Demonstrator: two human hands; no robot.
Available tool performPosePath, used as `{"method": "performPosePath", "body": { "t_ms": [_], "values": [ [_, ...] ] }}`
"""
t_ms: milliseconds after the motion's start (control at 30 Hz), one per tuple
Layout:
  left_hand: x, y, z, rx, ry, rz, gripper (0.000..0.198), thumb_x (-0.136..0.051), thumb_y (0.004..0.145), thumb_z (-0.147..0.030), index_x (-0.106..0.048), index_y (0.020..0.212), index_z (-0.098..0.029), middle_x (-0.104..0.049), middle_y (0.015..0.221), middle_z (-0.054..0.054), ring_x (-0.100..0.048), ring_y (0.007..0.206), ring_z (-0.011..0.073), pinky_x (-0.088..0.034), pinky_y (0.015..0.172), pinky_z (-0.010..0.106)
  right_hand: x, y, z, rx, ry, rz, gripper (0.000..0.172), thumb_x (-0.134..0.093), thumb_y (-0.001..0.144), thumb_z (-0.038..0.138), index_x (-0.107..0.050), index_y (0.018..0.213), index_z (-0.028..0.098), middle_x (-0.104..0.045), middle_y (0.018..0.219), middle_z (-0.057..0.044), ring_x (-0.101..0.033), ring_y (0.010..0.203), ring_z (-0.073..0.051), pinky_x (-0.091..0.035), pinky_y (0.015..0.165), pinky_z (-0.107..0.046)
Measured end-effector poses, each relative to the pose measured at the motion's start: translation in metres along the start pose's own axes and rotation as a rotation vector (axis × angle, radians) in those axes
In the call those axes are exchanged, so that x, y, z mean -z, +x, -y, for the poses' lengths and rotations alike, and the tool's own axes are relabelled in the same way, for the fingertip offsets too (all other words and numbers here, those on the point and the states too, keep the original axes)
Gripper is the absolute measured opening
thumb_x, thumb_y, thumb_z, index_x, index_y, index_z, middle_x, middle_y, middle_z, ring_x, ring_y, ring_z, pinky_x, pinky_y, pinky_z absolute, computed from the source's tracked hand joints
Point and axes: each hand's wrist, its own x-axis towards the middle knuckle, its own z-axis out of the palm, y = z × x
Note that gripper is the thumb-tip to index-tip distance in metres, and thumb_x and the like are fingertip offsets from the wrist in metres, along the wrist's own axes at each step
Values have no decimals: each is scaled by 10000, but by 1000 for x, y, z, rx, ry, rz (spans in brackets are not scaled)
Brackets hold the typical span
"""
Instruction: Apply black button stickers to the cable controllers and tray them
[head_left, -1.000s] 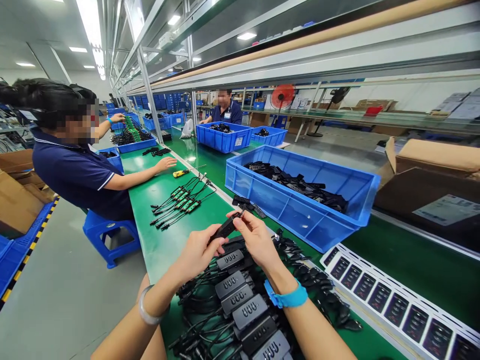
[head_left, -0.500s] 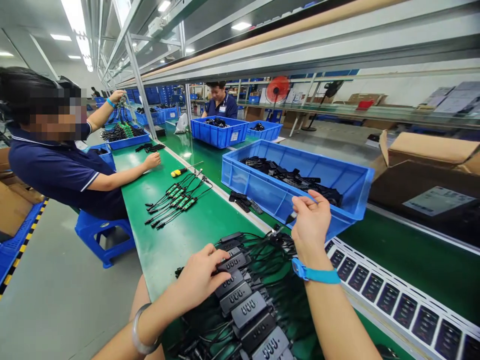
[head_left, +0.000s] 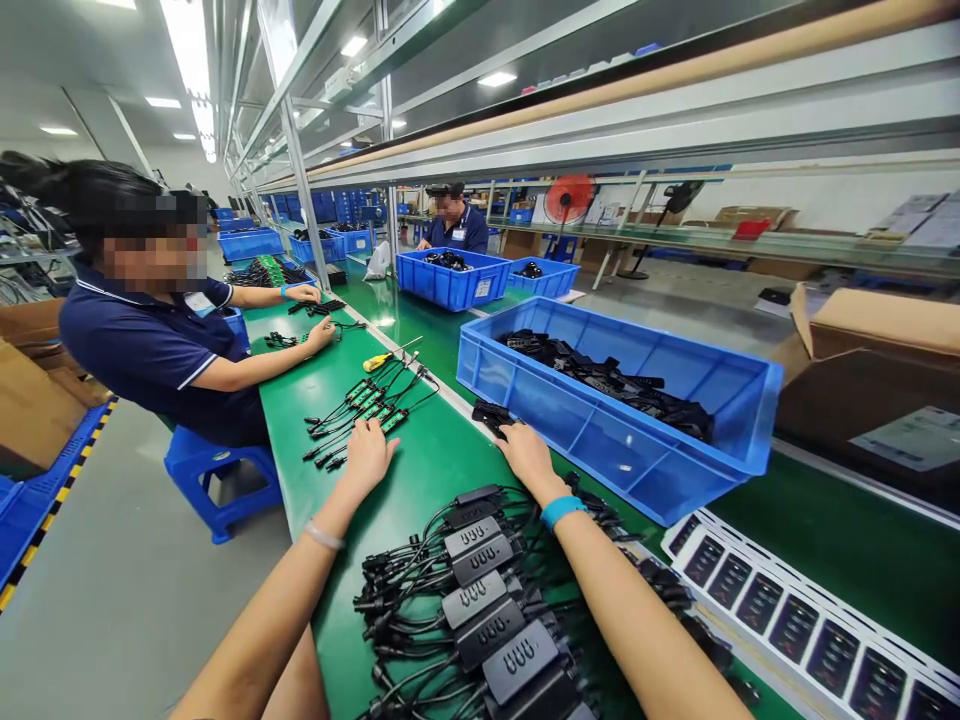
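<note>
My left hand [head_left: 367, 460] reaches to the near end of a row of green circuit boards [head_left: 369, 397] with black cables. Its thumb stands apart from the fingers, and the fingertips meet the nearest board. My right hand [head_left: 529, 458] is at a small pile of black plastic casings [head_left: 491, 414] beside the blue bin, its fingers closed on a casing and partly hidden by the hand's back. Between my forearms lies a row of closed black controller boxes [head_left: 487, 610] with cables and plugs.
A large blue bin [head_left: 600, 430] holds many black casings. A white tray of black panels [head_left: 780, 600] lies at right. A yellow-handled screwdriver [head_left: 377, 362] rests beyond the boards. A co-worker [head_left: 150, 300] sits at left; another person [head_left: 457, 222] works behind blue bins.
My left hand has moved from the black controller boxes forward to the circuit boards. My right hand has gone from before the bin to the casings. The co-worker's raised hand has come down.
</note>
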Motion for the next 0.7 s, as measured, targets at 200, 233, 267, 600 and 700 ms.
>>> {"method": "performPosePath", "body": {
  "t_ms": [200, 233, 267, 600, 700],
  "values": [
    [-10, -2, 4, 83, -213, 75, 219, -581, 853, -249, -565, 1030, -122, -552, 1164, 189, -604, 1066, 330, -458, 863, 405, 12, -9, 9, -83, 179, -6, 279, -544, 830, 102, -637, 1092, 127, -686, 825, -108, -662, 880, -258, -497, 812, -397],
    [-9, -4, 3, 91, -273, 88, 184, -573, 848, -246, -579, 989, -129, -570, 1142, 177, -613, 1047, 318, -460, 848, 389, 17, -13, 13, -89, 233, -8, 370, -525, 819, 116, -589, 1184, 132, -681, 803, -79, -669, 830, -245, -511, 767, -384],
    [-7, -7, 2, 99, -342, 104, 164, -563, 845, -249, -587, 960, -134, -590, 1110, 164, -625, 1014, 301, -464, 822, 369, 23, -18, 17, -88, 282, -9, 465, -511, 814, 147, -518, 1279, 139, -674, 805, -53, -672, 790, -227, -522, 715, -362],
    [53, -56, -42, 17, -1166, 464, 399, -665, 764, -361, -583, 1076, -127, -702, 993, 115, -517, 543, 58, -390, 484, 194, 74, -73, 88, -43, 1157, 35, 422, -620, 718, 275, -527, 1128, 235, -530, 722, 55, -509, 598, -107, -424, 527, -230],
    [66, -73, -55, -5, -1410, 583, 486, -774, 695, -305, -621, 1126, -143, -692, 1098, 124, -616, 648, 90, -458, 547, 202, 76, -80, 97, 29, 1136, 27, 294, -629, 773, 322, -513, 1027, 229, -504, 644, 71, -464, 551, -97, -386, 518, -226]
  ]
}}
